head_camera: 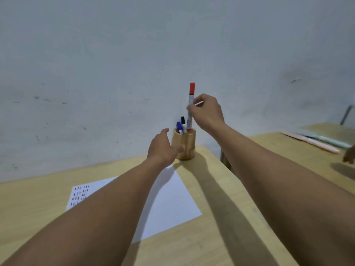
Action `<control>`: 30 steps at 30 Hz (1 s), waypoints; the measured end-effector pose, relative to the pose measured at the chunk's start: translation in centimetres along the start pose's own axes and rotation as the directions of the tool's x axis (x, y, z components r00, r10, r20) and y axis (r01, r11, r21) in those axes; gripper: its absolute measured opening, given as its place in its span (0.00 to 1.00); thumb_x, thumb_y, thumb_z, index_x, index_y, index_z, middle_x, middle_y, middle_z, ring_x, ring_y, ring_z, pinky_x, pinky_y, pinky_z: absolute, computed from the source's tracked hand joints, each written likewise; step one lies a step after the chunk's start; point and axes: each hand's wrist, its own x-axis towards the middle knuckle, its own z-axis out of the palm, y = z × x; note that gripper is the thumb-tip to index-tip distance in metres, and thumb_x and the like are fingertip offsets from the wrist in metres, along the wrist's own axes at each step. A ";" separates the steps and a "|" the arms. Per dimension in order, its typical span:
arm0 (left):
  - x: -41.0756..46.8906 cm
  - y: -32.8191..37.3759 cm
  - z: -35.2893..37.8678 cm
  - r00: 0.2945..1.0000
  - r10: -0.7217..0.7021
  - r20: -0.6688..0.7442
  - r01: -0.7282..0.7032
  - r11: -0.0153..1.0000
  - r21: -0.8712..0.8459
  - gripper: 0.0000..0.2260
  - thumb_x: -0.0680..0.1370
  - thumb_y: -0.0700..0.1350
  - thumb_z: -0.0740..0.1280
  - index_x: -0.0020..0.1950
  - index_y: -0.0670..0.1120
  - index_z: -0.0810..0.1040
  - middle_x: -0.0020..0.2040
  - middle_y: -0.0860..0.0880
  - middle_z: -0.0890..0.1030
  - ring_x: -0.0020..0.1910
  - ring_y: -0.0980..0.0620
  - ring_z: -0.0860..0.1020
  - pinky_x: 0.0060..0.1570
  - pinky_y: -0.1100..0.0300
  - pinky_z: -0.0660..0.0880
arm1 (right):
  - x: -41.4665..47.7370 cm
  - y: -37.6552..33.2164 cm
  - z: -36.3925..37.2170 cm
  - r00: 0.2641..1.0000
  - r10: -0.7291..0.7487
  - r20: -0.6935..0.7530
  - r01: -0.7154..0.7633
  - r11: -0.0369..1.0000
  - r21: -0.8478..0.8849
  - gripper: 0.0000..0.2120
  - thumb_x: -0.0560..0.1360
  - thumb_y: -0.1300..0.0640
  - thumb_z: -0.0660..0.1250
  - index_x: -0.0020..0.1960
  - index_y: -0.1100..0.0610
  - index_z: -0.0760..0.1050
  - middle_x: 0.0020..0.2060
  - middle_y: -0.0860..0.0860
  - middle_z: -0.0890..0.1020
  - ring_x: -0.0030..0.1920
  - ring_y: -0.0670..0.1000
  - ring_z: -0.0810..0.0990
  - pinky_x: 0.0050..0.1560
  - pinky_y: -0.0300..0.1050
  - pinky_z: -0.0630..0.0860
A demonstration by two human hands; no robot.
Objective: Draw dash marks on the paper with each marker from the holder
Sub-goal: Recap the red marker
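A round wooden holder (187, 143) stands at the far edge of the table, by the wall. My left hand (163, 147) wraps around its left side and grips it. My right hand (206, 112) pinches a red-capped marker (191, 104), held upright with its lower end just at the holder's mouth. A blue-capped marker (179, 127) and a black-capped marker (183, 121) stand inside the holder. The white paper (169, 196) lies nearer to me, partly under my left forearm, with several rows of short red, blue and dark dashes (80, 194) at its left end.
The wooden table (38, 208) ends at a grey wall just behind the holder. A second table (288, 148) at the right carries pastel pens (315, 142). Another person's hand (349, 156) shows at the right edge.
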 end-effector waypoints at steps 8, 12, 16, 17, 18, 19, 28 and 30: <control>2.1 -0.5 3.2 1.000 -0.007 0.029 0.009 0.997 -0.073 0.38 0.68 0.53 0.79 0.74 0.49 0.67 0.67 0.47 0.77 0.62 0.46 0.76 0.56 0.54 0.74 | 1.9 2.9 0.9 1.000 -0.010 -0.009 0.009 0.995 -0.102 0.08 0.79 0.55 0.69 0.57 0.55 0.78 0.45 0.50 0.83 0.37 0.43 0.79 0.35 0.40 0.74; 2.4 -1.0 4.1 1.000 0.010 -0.013 -0.012 0.994 -0.111 0.28 0.72 0.52 0.74 0.70 0.50 0.71 0.60 0.51 0.79 0.55 0.48 0.78 0.55 0.52 0.77 | 2.1 4.4 1.6 0.996 0.044 0.076 -0.032 0.988 -0.153 0.05 0.79 0.55 0.69 0.52 0.57 0.79 0.41 0.51 0.82 0.39 0.49 0.81 0.37 0.43 0.76; 2.7 -1.6 4.6 0.998 -0.003 -0.063 -0.004 0.994 -0.107 0.21 0.74 0.55 0.69 0.65 0.49 0.73 0.58 0.49 0.81 0.52 0.47 0.80 0.54 0.47 0.79 | 2.1 5.6 2.3 0.985 0.108 0.132 -0.080 0.976 -0.201 0.12 0.77 0.56 0.67 0.43 0.65 0.80 0.33 0.54 0.78 0.34 0.53 0.76 0.36 0.45 0.73; 2.7 -1.6 4.6 0.998 -0.001 -0.058 -0.006 0.994 -0.109 0.22 0.74 0.55 0.70 0.66 0.49 0.73 0.58 0.49 0.81 0.53 0.47 0.80 0.54 0.46 0.79 | 2.0 5.8 2.4 0.982 0.126 0.141 -0.095 0.973 -0.212 0.13 0.76 0.57 0.67 0.43 0.68 0.81 0.33 0.55 0.77 0.32 0.53 0.74 0.35 0.45 0.71; 2.7 -1.6 4.6 0.999 0.002 -0.050 -0.008 0.994 -0.112 0.24 0.73 0.55 0.71 0.66 0.49 0.73 0.58 0.49 0.81 0.53 0.47 0.80 0.54 0.46 0.79 | 1.9 5.9 2.5 0.979 0.140 0.149 -0.105 0.969 -0.222 0.14 0.76 0.57 0.67 0.45 0.69 0.82 0.33 0.56 0.76 0.31 0.52 0.73 0.34 0.45 0.70; 2.8 -1.6 4.5 0.999 0.004 -0.043 -0.009 0.993 -0.114 0.25 0.73 0.55 0.72 0.67 0.49 0.73 0.58 0.49 0.81 0.54 0.46 0.80 0.54 0.46 0.79 | 1.9 6.1 2.6 0.977 0.150 0.153 -0.113 0.967 -0.228 0.15 0.75 0.57 0.67 0.47 0.70 0.83 0.33 0.56 0.76 0.31 0.52 0.72 0.34 0.45 0.69; 3.0 -2.1 4.7 0.999 0.014 -0.043 -0.018 0.995 -0.098 0.30 0.72 0.53 0.75 0.71 0.48 0.70 0.62 0.48 0.80 0.58 0.46 0.80 0.58 0.46 0.78 | 2.0 6.8 3.1 0.983 0.089 0.162 -0.046 0.967 -0.249 0.13 0.78 0.54 0.69 0.46 0.64 0.85 0.40 0.58 0.85 0.35 0.51 0.77 0.38 0.48 0.77; 3.0 -2.1 4.7 0.999 0.016 -0.047 -0.020 0.996 -0.088 0.29 0.73 0.52 0.75 0.71 0.48 0.70 0.63 0.48 0.80 0.58 0.46 0.79 0.58 0.46 0.78 | 2.1 6.9 3.2 0.987 0.065 0.144 -0.028 0.968 -0.249 0.13 0.79 0.53 0.70 0.45 0.63 0.85 0.39 0.58 0.85 0.35 0.50 0.78 0.41 0.50 0.79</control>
